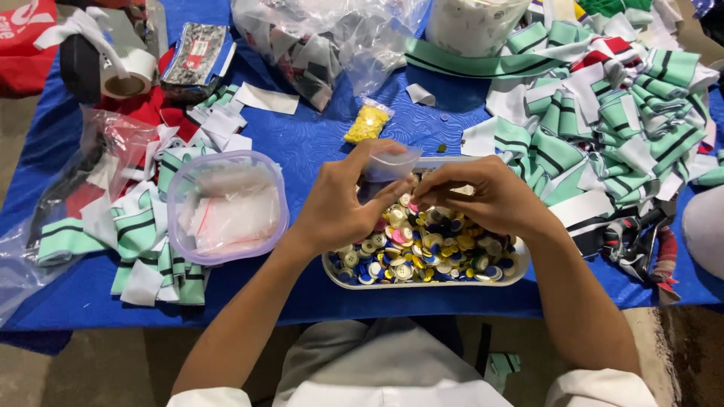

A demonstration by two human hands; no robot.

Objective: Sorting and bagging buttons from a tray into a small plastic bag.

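L hand (pixel 339 203) pinches small clear bag (pixel 388 162) at frame centre, mouth facing R; R hand (pixel 483 200) just beside, fingertips closed on button (pixel 415 202) over tray (pixel 422 280).

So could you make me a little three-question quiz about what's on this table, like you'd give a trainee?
1. True or false: the white tray under the hands holds mixed coloured buttons.
2. What does the left hand hold up? A) a small clear plastic bag; B) scissors; C) a tape roll.
3. Fill in: the small packet of yellow pieces lies on the ____ table cover.

Key:
1. True; the right hand is at the buttons too.
2. A.
3. Blue.
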